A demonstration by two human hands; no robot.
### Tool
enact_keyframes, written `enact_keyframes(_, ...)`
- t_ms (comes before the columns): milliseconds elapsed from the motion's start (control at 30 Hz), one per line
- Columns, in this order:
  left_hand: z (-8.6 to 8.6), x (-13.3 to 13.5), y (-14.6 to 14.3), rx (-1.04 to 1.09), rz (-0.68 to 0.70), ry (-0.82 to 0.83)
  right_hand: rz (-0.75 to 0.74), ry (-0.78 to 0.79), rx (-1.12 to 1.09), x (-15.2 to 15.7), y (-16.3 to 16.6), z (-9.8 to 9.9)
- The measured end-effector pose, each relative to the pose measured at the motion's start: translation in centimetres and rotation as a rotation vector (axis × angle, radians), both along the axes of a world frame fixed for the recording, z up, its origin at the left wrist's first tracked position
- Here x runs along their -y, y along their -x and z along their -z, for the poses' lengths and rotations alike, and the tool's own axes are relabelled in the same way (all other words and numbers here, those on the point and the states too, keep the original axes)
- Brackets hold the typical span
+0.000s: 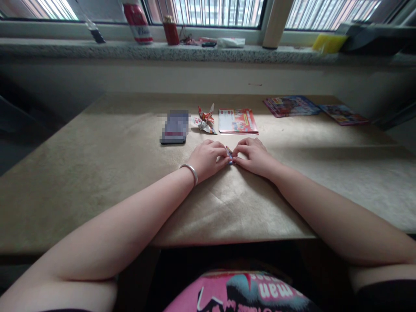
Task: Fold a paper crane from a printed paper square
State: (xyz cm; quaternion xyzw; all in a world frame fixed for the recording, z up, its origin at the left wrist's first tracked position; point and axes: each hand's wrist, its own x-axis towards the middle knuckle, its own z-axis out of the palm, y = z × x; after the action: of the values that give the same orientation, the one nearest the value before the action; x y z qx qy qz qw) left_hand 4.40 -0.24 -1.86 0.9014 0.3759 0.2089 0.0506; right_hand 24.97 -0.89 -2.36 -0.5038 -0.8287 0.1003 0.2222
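Fingertips (223,160) of the left hand (208,158) and right hand (255,156) meet, curled and pinched from both sides on a tiny folded scrap (229,155) of red-and-blue printed paper. On my feed the scrap sits just in front of the crane (206,120), low against the table (97,173), whose cover is wrinkled brown kraft paper.

Left to right, a red cylindrical can (138,21) stands on the speckled stone sill (65,48), far behind the crane and to its left. A flat, dark, rectangular phone (175,126) lies just left of the crane. A thin metal bangle (190,170) rings the left wrist, nearer me than the crane. I make out the crane as creased glossy print, with pointed wings raised. Just right of it is a squared stack of red leaflets (237,121). Well to its right lie two glossy booklets (290,106), slightly askew.
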Motion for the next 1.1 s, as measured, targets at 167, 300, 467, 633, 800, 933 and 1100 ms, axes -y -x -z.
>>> enact_keyframes(167,-0.3,0.3,-0.2,-0.024,-0.036,-0.020,0.024,0.013,-0.008,-0.4,0.0,0.3)
enact_keyframes(300,-0.9,0.9,-0.6,-0.125,-0.077,-0.068,0.069,-0.004,0.039,-0.2,0.3,0.3)
enact_keyframes(467,-0.6,0.8,-0.6,-0.087,-0.095,-0.028,0.051,-0.025,-0.005,-0.1,0.2,0.2)
enact_keyframes(633,0.0,0.2,-0.1,-0.079,-0.033,0.015,0.001,-0.088,-0.006,0.3,0.1,-0.5)
enact_keyframes(800,0.1,-0.1,0.1,-0.067,0.032,0.038,-0.110,-0.115,0.061,1.1,0.4,-1.5)
enact_keyframes(933,-0.1,-0.1,0.0,-0.075,0.056,0.046,-0.129,-0.128,0.119,1.6,0.5,-2.2)
enact_keyframes(1100,-0.2,0.2,0.2,-0.074,0.023,0.047,-0.105,-0.163,0.205,1.9,0.6,-2.5)
